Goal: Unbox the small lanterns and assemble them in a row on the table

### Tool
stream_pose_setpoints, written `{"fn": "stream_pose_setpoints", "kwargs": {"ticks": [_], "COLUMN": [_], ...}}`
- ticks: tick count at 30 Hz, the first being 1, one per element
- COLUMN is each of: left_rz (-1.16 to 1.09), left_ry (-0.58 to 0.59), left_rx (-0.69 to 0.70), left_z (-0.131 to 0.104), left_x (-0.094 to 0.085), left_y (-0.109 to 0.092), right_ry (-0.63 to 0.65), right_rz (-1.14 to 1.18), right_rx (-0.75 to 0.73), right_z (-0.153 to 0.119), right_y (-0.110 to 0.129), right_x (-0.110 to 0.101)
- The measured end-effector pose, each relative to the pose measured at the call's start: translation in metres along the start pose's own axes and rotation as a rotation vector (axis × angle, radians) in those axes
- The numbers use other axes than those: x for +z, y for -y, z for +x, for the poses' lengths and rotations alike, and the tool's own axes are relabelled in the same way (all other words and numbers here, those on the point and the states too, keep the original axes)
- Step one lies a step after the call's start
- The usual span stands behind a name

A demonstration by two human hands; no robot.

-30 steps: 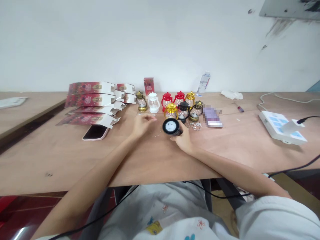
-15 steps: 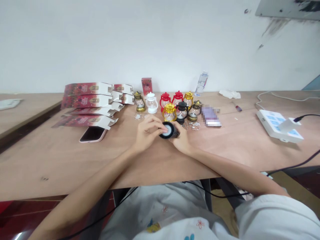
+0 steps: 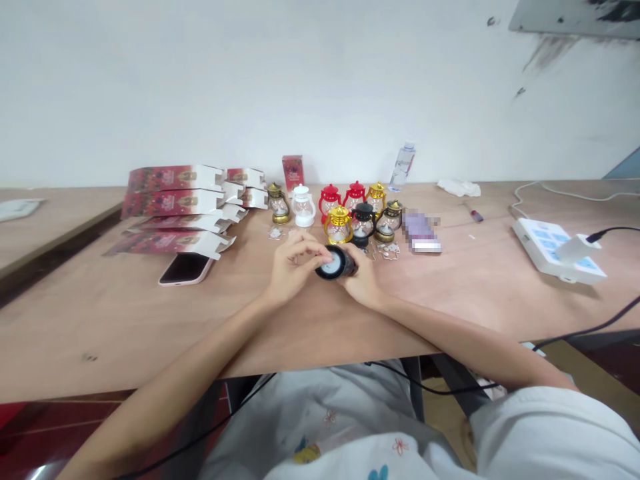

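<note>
A small black lantern (image 3: 345,263) lies tipped in my hands, its round base with a pale disc facing me. My right hand (image 3: 361,275) is wrapped round its body from the right. On the left, my left hand (image 3: 295,268) has its thumb and fingertips brought together on the rim and disc of the base. Whether a tiny part sits between those fingertips is hidden. Just behind the hands stand a gold lantern (image 3: 339,228), another black lantern (image 3: 363,227) and a bronze lantern (image 3: 388,224).
Red lanterns (image 3: 331,200) and a white lantern (image 3: 303,208) stand farther back. Flattened red-and-white boxes (image 3: 170,203) lie at left, near a phone (image 3: 185,269). Wire handles and small parts (image 3: 388,251) lie by the lanterns. A power strip (image 3: 555,250) sits at right, a water bottle (image 3: 403,167) by the wall.
The lantern's base has turned and shifted slightly left, with the left fingertips still on it. My right hand keeps its hold; the other things stay in place.
</note>
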State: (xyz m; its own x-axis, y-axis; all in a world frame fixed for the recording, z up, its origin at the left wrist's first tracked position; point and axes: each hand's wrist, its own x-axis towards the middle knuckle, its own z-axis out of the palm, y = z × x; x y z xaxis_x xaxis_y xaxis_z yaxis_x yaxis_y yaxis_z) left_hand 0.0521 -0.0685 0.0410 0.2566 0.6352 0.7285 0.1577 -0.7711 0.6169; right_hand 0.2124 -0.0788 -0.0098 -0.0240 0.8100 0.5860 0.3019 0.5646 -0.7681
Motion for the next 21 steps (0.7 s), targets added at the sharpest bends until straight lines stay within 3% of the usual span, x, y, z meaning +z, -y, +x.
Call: {"fn": "stream_pose_setpoints", "kwargs": {"ticks": [13,21], "left_rz": [-0.022,-0.247], "left_ry": [0.033,0.115], "left_rx": [-0.068,-0.374], "left_z": [0.0005,0.0022], "left_x": [0.0001,0.0025], "left_y": [0.0031,-0.0006], "right_ry": [-0.004,0.001], "right_rz": [0.007,-0.052], "right_rx": [0.027,0.007], "right_z": [0.0002,-0.0005], "right_y": [-0.0013,-0.0011], "right_x": [-0.0004,-0.0011]}}
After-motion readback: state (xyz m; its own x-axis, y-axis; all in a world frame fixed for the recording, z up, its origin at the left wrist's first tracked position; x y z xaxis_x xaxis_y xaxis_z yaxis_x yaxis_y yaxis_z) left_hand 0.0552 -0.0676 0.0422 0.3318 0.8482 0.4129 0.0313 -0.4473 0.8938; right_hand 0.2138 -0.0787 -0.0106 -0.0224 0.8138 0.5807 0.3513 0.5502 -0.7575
